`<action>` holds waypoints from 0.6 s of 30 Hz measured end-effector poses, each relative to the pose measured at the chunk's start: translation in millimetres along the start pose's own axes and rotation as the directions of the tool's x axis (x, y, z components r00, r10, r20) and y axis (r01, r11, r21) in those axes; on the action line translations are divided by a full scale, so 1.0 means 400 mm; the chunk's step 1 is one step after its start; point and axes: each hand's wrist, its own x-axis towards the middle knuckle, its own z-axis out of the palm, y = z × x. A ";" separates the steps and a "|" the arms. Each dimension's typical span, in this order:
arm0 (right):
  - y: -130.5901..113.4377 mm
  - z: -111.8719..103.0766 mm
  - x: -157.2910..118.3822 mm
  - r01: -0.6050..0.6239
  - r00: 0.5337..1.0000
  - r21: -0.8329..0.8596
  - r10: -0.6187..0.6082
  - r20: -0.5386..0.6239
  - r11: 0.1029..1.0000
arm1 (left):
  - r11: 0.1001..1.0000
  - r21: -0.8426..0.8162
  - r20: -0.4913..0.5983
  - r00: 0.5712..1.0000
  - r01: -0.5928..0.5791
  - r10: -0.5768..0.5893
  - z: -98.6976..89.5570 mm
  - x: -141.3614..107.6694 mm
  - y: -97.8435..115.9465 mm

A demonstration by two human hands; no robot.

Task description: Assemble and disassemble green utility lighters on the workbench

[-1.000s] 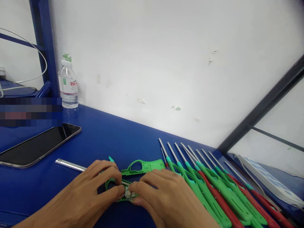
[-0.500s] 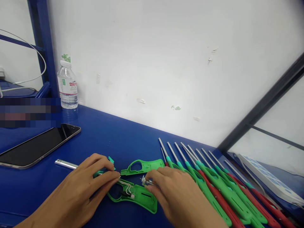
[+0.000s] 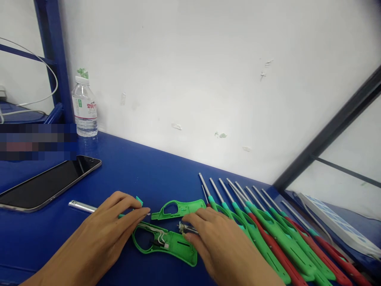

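The open lower lighter shell (image 3: 180,248) lay on the blue tabletop (image 3: 149,167), at about eight o'clock from the right hand's (image 3: 222,234) fingertips and just beside them. Its hollow side faced up, showing white wires (image 3: 160,237) in the middle. The long axis ran from ten o'clock, where the finger loop was, to four o'clock, where the broad handle end sat. The left hand (image 3: 104,228) was nearer the loop, the right nearer the handle end.

The right thumb and forefinger were clamped on a small valve-like fitting (image 3: 186,227); its tip pointed to nine o'clock, and its axis ran roughly nine to three. The left thumb and forefinger looked close together, but I could not tell whether they gripped anything. From behind that hand a metal barrel (image 3: 81,205) stuck out, pointing between nine and ten.

The matching upper shell half (image 3: 193,207) lay at about one o'clock from the lower one, apart from it, its narrow end turned almost to nine. Towards three o'clock from the shells, assembled stick lighters (image 3: 282,240) lay fanned, barrels pointing roughly to eleven.
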 end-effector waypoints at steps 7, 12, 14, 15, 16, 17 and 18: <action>-0.003 0.018 -0.006 0.110 0.986 0.080 -0.099 -0.133 0.991 | 1.000 -0.025 -0.027 1.000 0.015 -0.016 -0.008 0.015 0.014; -0.016 0.001 0.004 0.078 0.997 0.040 -0.077 -0.017 0.996 | 0.983 -0.115 0.015 0.990 0.141 -0.140 -0.010 -0.006 -0.003; -0.026 -0.014 0.008 0.051 0.997 0.034 -0.052 0.051 0.998 | 0.973 -0.142 0.032 0.983 0.183 -0.181 -0.023 -0.029 -0.033; -0.030 -0.019 0.010 0.036 0.995 0.034 -0.039 0.087 0.999 | 0.973 -0.136 0.036 0.982 0.187 -0.184 -0.033 -0.044 -0.051; -0.034 -0.023 0.010 0.024 0.993 0.034 -0.028 0.116 0.999 | 0.972 -0.111 0.049 0.978 0.206 -0.202 -0.044 -0.060 -0.069; -0.036 -0.025 0.010 0.015 0.991 0.034 -0.019 0.135 0.999 | 0.976 -0.084 0.052 0.979 0.199 -0.195 -0.055 -0.077 -0.087; -0.038 -0.026 0.010 0.013 0.989 0.038 -0.018 0.144 0.999 | 0.981 -0.048 0.052 0.982 0.186 -0.183 -0.066 -0.093 -0.103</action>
